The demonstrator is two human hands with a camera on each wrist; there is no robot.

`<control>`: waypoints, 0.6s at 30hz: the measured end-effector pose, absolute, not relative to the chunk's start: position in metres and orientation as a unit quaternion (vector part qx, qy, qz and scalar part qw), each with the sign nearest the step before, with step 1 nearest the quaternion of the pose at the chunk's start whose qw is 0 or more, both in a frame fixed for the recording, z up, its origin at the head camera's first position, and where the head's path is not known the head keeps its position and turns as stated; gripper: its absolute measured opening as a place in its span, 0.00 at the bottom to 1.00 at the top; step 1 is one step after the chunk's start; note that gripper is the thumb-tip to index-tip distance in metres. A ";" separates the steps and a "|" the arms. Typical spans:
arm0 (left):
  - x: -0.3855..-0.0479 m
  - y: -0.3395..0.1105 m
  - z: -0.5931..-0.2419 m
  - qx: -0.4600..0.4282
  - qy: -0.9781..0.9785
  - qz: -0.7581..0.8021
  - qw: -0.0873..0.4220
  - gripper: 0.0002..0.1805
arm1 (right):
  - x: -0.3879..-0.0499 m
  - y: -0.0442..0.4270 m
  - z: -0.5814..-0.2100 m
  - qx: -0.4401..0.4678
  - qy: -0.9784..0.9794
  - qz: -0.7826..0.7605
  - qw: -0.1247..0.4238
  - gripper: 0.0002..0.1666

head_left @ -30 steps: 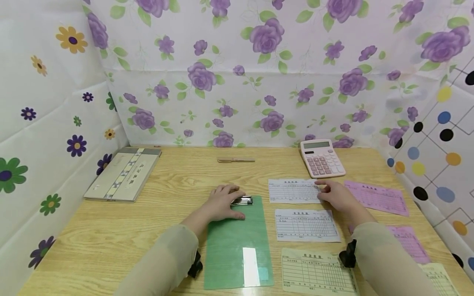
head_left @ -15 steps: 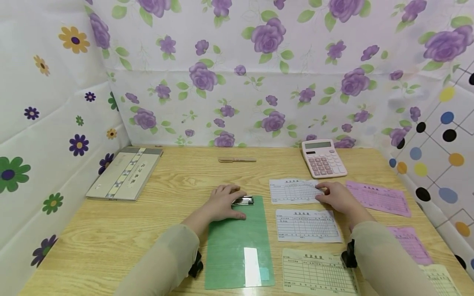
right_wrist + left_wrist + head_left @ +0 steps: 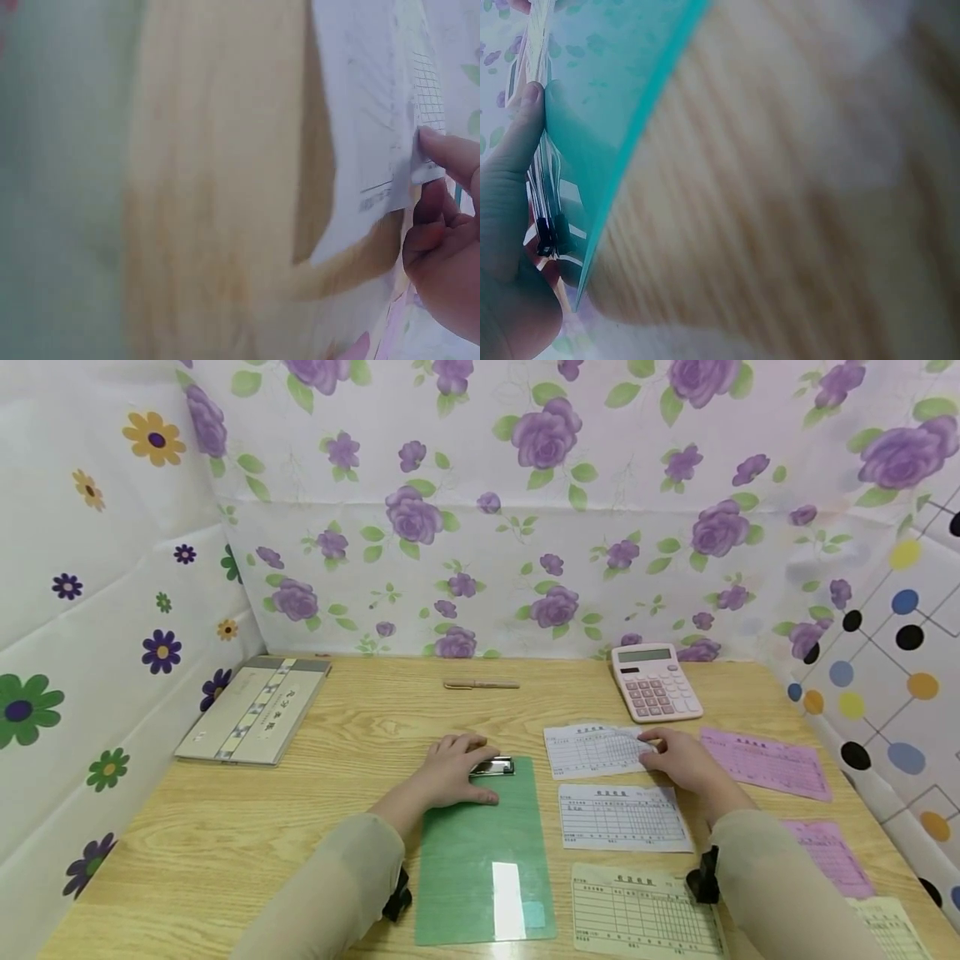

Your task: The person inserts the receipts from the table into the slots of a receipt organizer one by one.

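Note:
In the head view a green clipboard [image 3: 483, 860] lies flat on the wooden table. My left hand [image 3: 455, 772] rests over its top left corner, thumb on the board, fingers bent loosely beside the metal clip [image 3: 495, 767]. The left wrist view shows the thumb [image 3: 523, 131] against the clip. Right of the board, my right hand [image 3: 686, 762] pinches the right edge of a white receipt slip [image 3: 596, 752]. In the right wrist view that slip [image 3: 364, 112] bends up off the wood between thumb and fingers. Just below it lies a second white slip [image 3: 624, 818].
A yellow slip [image 3: 645, 910] lies nearest me, and pink slips [image 3: 765, 762] lie at right, partly behind my forearm. A pink calculator [image 3: 655, 682] and a pen [image 3: 481, 684] are at the back. A grey-cream folder [image 3: 255, 712] sits at far left.
The upper white slip has turned slightly, its left end shifting toward me while its right edge stays in my right hand. My left hand stays on the clipboard.

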State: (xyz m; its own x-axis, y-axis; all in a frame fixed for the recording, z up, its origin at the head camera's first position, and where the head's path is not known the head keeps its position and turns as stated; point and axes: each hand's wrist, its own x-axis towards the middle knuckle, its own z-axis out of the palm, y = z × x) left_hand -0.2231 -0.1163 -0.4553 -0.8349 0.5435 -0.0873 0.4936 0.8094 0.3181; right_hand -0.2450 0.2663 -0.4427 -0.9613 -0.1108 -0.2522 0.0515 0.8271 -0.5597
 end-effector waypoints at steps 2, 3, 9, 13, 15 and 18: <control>-0.223 -0.116 -0.456 0.274 0.947 0.144 0.087 0.44 | -0.244 0.265 -0.440 -0.005 0.939 -0.318 0.134 0.28; -0.223 -0.117 -0.456 0.275 0.947 0.145 0.086 0.44 | -0.244 0.265 -0.438 -0.001 0.934 -0.332 0.130 0.28; -0.225 -0.117 -0.456 0.285 0.945 0.143 0.071 0.39 | -0.241 0.263 -0.429 0.002 0.918 -0.379 0.116 0.27; -0.225 -0.118 -0.455 0.288 0.945 0.145 0.061 0.36 | -0.240 0.260 -0.425 -0.003 0.914 -0.391 0.109 0.27; -0.225 -0.118 -0.454 0.286 0.945 0.149 0.058 0.34 | -0.239 0.258 -0.424 -0.007 0.910 -0.400 0.104 0.26; -0.226 -0.120 -0.454 0.287 0.944 0.153 0.048 0.31 | -0.239 0.256 -0.423 -0.011 0.906 -0.412 0.099 0.26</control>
State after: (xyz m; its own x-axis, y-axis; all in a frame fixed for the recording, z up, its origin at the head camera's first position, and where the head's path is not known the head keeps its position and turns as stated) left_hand -0.2262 -0.1201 -0.4540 -0.8308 0.5566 -0.0034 0.5270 0.7884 0.3173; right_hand -0.2390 0.2555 -0.4226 -0.9802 -0.1019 -0.1697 0.0609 0.6605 -0.7484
